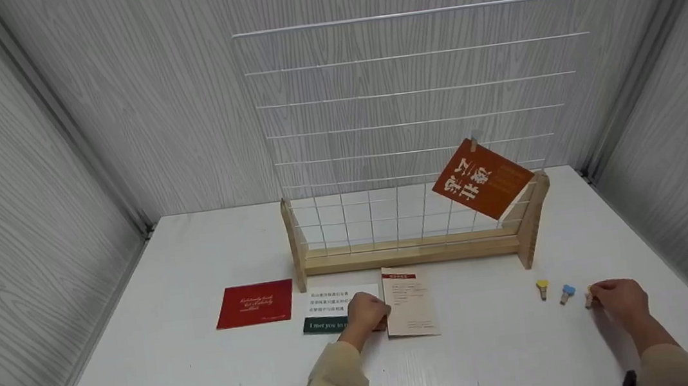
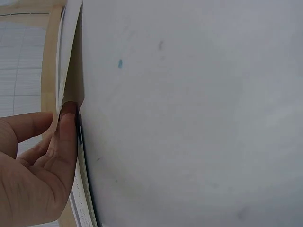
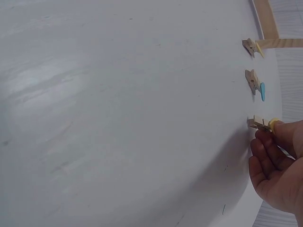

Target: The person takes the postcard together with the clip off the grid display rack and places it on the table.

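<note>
My left hand (image 1: 367, 313) is at the left edge of an upright beige printed card (image 1: 408, 305). In the left wrist view, its fingers (image 2: 68, 118) curl under the raised edge of this card (image 2: 75, 71), with the thumb on the other side. A white and green card (image 1: 325, 308) lies beneath that hand, partly hidden. Far to the right, my right hand (image 1: 625, 300) pinches a small wooden clothespin (image 3: 258, 123) by its yellow-topped end, low over the table. Two more clothespins, one yellow-topped (image 1: 543, 289) and one blue-topped (image 1: 567, 294), lie to its left.
A white wire grid rack (image 1: 398, 125) on a wooden base (image 1: 412, 254) stands behind the cards. An orange-red card (image 1: 482, 180) hangs tilted from it by a clip. A red card (image 1: 255, 304) lies at left. Wood-grain walls enclose the white table (image 1: 163, 369).
</note>
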The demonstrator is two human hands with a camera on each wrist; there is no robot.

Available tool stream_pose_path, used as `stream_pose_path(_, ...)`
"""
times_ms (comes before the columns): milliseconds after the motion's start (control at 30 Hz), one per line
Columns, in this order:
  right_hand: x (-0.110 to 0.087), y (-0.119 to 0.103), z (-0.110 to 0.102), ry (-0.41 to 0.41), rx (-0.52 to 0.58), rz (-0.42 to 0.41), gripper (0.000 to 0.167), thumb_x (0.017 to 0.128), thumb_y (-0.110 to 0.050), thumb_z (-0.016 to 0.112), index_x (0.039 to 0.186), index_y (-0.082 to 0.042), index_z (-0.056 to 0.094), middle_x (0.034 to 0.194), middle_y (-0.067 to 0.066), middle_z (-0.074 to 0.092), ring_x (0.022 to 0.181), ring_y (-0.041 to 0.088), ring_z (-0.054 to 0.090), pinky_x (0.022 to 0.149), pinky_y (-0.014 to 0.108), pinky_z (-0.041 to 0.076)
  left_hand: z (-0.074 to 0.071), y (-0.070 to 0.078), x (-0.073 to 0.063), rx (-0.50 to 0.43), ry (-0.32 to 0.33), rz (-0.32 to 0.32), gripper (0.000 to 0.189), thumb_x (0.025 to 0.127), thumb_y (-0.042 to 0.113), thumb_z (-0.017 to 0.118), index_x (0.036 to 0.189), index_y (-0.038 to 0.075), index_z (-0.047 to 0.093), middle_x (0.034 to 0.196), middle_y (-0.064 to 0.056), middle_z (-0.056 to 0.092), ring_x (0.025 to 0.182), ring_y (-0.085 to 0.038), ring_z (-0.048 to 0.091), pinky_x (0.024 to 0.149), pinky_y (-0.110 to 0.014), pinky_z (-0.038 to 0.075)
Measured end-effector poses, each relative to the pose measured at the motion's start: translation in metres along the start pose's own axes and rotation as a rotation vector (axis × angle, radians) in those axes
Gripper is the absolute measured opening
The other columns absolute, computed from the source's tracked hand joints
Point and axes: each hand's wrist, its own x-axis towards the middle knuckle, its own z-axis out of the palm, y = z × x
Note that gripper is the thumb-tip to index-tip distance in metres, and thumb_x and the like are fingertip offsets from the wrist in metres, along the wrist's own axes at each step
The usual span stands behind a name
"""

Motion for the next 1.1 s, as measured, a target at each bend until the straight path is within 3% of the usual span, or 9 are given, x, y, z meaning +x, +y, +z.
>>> stream_pose_path(333,0.0002,0.0017,0.0056,0.006,0.014,0.058,0.039,0.086,-0.02,0.05,0.103,0.015,0.052,0.081,0.013,0.06,0.077,0.026,0.054,0.059,0.031,0.044,-0.001,0.0051,0.0012,0.073,0.012,-0.015,0.021,0.072,0.002,0.052,0.053,0.007,0.049,0.049,-0.005,0.053,0.041,-0.014,0.051,0.04,-0.025,0.044)
stream_pose_path(533,-0.0007,0.0016,0.0065,0.011,0.032,0.085,0.04,0.085,-0.02,0.051,0.104,0.015,0.051,0.083,0.015,0.059,0.079,0.026,0.053,0.058,0.03,0.044,-0.002,0.0079,0.0025,0.096,0.002,-0.041,0.017,0.073,0.003,0.051,0.056,0.005,0.051,0.052,-0.006,0.055,0.043,-0.015,0.054,0.042,-0.026,0.046)
stream_pose_path(900,-0.0005,-0.0002,0.0068,-0.004,-0.011,0.089,0.035,0.086,-0.018,0.049,0.102,0.014,0.053,0.089,0.02,0.059,0.087,0.034,0.051,0.066,0.036,0.044,-0.0039,0.0083,0.0034,0.151,0.023,0.006,0.019,0.072,0.002,0.049,0.053,0.004,0.054,0.049,-0.007,0.056,0.042,-0.015,0.055,0.041,-0.025,0.046)
stream_pose_path(1100,0.0008,0.0004,0.0081,0.004,-0.018,0.108,0.036,0.086,-0.018,0.048,0.103,0.014,0.052,0.093,0.023,0.057,0.088,0.035,0.05,0.068,0.038,0.043,-0.005,0.0102,0.0027,0.153,0.014,-0.021,0.016,0.072,0.002,0.049,0.057,0.003,0.055,0.053,-0.008,0.057,0.043,-0.014,0.055,0.042,-0.024,0.046)
